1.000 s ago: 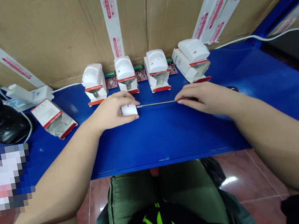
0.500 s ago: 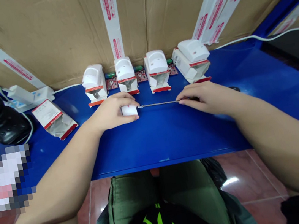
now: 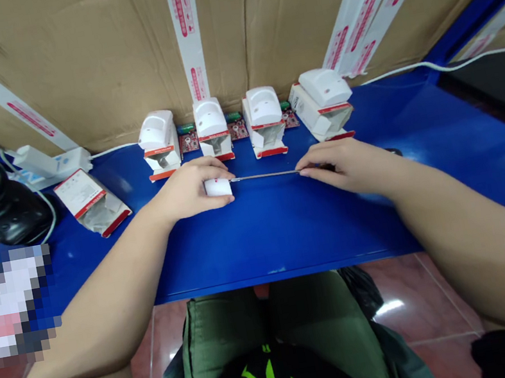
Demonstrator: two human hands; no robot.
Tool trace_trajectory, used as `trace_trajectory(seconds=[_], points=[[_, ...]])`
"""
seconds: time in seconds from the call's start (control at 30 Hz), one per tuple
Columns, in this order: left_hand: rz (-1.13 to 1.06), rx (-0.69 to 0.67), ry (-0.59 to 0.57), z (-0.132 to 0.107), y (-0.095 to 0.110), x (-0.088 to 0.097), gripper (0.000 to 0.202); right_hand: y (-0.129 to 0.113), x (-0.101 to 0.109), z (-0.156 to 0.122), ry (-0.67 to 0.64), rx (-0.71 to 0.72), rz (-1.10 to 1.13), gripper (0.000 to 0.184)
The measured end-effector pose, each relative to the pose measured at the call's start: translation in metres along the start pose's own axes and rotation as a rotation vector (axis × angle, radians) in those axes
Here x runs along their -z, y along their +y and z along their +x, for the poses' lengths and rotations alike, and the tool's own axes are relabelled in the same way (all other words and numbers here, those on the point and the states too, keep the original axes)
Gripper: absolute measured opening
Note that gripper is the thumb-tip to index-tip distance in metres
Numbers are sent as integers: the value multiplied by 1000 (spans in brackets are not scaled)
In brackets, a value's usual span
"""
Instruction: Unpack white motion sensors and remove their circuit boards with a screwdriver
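The left hand curls its fingers firmly over a small white plastic casing, while the right hand pinches a thin screwdriver, its tip touching the casing, above the blue bench.

The left hand grips a small white casing on the blue desk, and the right hand pinches a thin screwdriver, its tip touching the casing. Beyond, 4 white sensors sit on open boxes beside red circuit boards.

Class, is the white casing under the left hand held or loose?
Held: the left hand cups the white casing, its fingers curled over the top.
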State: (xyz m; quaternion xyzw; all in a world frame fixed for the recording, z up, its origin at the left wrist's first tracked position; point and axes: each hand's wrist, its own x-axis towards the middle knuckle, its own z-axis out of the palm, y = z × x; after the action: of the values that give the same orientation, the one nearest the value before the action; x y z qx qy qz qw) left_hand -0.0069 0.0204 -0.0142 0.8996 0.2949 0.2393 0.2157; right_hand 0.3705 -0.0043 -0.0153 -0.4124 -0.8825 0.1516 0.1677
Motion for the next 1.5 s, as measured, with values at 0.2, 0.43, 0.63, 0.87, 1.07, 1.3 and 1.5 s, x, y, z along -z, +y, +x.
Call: trace_trajectory(seconds=[0.2, 0.43, 0.63, 0.87, 1.07, 1.3, 1.5], points=[[4, 4, 2, 0, 1, 0, 30, -1, 0, 1, -2, 10, -5, 36], [-9, -16, -1, 1, -1, 0, 29, -1, 0, 1, -1, 6, -11, 38], [-8, -13, -9, 1, -1, 0, 27, -2, 1, 1, -4, 11, -28, 37], [3, 6, -31, 1, 3, 2, 25, -2, 0, 1, -12, 23, -55, 40], [-8, -22, -24, 1, 2, 1, 23, -2, 0, 2, -6, 38, -64, 42], [-10, -35, -14, 1, 2, 1, 24, -2, 0, 2, -18, 28, -74, 44], [-9, -29, -8, 1, 1, 1, 24, 0, 1, 0, -2, 37, -78, 41]])
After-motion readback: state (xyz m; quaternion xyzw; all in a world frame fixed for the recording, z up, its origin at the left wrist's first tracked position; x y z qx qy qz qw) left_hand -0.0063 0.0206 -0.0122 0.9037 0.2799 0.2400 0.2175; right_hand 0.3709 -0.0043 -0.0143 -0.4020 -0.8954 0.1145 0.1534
